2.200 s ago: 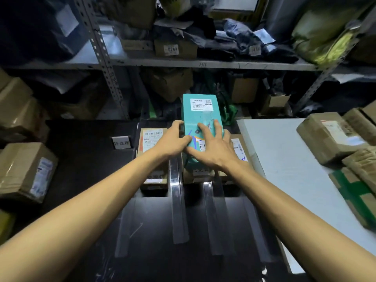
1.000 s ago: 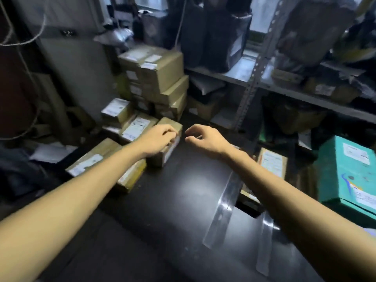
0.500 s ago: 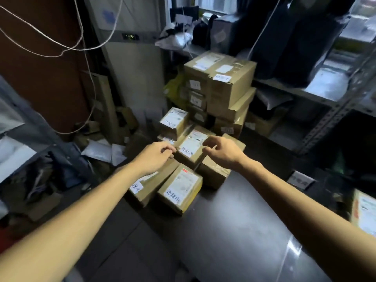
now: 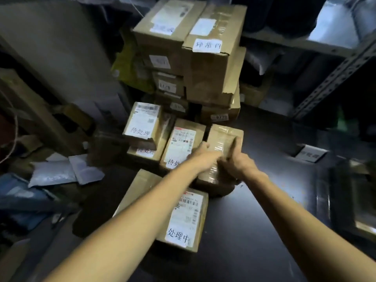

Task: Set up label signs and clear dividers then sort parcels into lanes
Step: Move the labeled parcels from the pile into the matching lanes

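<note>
A couple of seconds back both hands were parking a teal box in the lanes. Then the view swung left to the pile, and half a second ago the hands were just hovering over it. Now they've landed: left hand [image 4: 200,154] and right hand [image 4: 239,164] both grip the taped box [image 4: 225,137], which sits on the black table [image 4: 264,231] at the right edge of the pile. Left fingers curl over its left edge, and the right hand clamps the right side with one digit stuck up along it. It's blurry, so I can't tell finer than that. Reads to me like the next pick has started, but I can't tell if it's lifted yet.

No label showing on top, just shiny tape, so I'd guess it needs turning before it gets a lane.

Around it:
- a labelled box [image 4: 182,146] just beside its left side
- a near box [image 4: 184,216] under the left forearm
- the tall stack [image 4: 193,53] close behind
- a sign [image 4: 310,155] on the table off right, with the rack [image 4: 335,78] behind it
- mailers [image 4: 61,174] down left

The tight neighbours are the snag: dragging it out sideways could nudge the labelled box, so straight up looks safer
</note>
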Demonstrator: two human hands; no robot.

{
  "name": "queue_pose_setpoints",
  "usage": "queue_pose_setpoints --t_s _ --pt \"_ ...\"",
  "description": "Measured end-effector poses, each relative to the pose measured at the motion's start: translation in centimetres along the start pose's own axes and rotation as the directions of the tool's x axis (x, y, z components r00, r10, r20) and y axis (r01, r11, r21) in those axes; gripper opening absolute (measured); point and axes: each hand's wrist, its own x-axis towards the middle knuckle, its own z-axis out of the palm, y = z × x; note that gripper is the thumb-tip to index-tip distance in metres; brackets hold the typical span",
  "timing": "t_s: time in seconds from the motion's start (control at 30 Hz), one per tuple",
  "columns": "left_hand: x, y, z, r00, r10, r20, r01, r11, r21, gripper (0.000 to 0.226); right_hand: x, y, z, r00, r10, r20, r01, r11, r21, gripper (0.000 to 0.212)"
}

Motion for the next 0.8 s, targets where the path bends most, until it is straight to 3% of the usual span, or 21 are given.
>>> queue_pose_setpoints --t_s 0.1,0.3,0.37,0.43,0.53,0.67,0.73,0.8 --pt "1.8 1.0 2.7 0.999 -0.038 -0.009 0.039 0.964 0.262 0.078 1.2 -0.1 -0.2 1.000 0.021 -0.001 -0.021 0.999 0.039 0.089" --pt "3.4 1.8 2.7 1.000 -0.023 0.013 0.017 0.935 0.355 0.085 1.4 0.7 0.2 0.993 0.093 -0.079 -0.086 0.993 0.083 0.100" --pt "3.4 2.4 2.5 0.999 -0.038 0.014 0.030 0.934 0.355 0.092 1.0 1.1 0.0 0.988 0.124 -0.090 -0.108 0.981 0.162 0.089" --pt "3.2 2.9 2.7 0.997 -0.073 0.007 0.067 0.948 0.312 0.100 0.3 1.6 -0.4 0.992 0.076 -0.097 -0.053 0.975 0.215 0.066" --pt "3.1 4.0 3.3 0.986 -0.153 -0.066 0.161 0.979 0.126 0.115 -0.8 2.0 -1.7 0.995 -0.035 -0.094 0.064 0.943 0.326 0.068" --pt "2.6 4.5 4.1 0.967 -0.243 -0.077 0.239 0.969 -0.064 0.132 -2.0 3.4 -4.7 0.983 -0.172 -0.071 0.185 0.942 0.279 0.057" --pt "1.9 4.3 4.3 0.974 -0.222 -0.050 0.217 0.972 -0.087 0.129 -2.5 5.0 -5.8 0.983 -0.173 -0.064 0.184 0.904 0.385 0.042" --pt "1.2 4.6 4.1 0.988 -0.153 0.030 0.156 0.974 -0.165 0.123 -2.8 6.7 -6.4 0.981 -0.069 -0.182 0.158 0.828 0.538 0.036"
